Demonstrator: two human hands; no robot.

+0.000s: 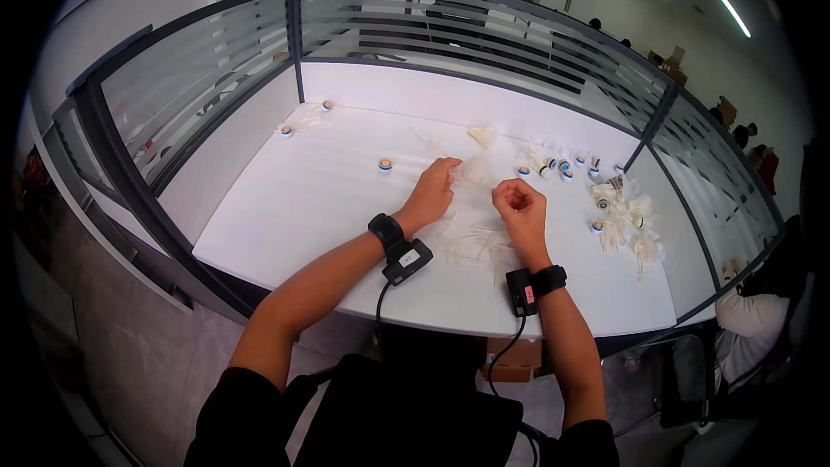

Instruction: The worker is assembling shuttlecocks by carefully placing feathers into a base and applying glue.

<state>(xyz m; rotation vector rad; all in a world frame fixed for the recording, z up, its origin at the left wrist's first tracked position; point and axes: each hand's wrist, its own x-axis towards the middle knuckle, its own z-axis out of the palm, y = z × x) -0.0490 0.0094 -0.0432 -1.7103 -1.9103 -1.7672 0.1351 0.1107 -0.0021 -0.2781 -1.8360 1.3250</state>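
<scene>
Over the middle of the white table, my left hand is closed, its fingertips pinched at the edge of a crumpled, see-through plastic bag. Just to the right, my right hand has its fingers curled into a pinch; whatever they hold, if anything, is too small to make out. Beneath and between the hands lie loose thin pale sticks and some clear film. A small round container with a blue-and-white side and orange top stands left of my left hand. Another such container is beyond my right hand.
More small containers and a heap of pale sticks with clear bags cover the table's right side. Two containers, one at the far left, stand near the partition. A person in a light sleeve sits at right.
</scene>
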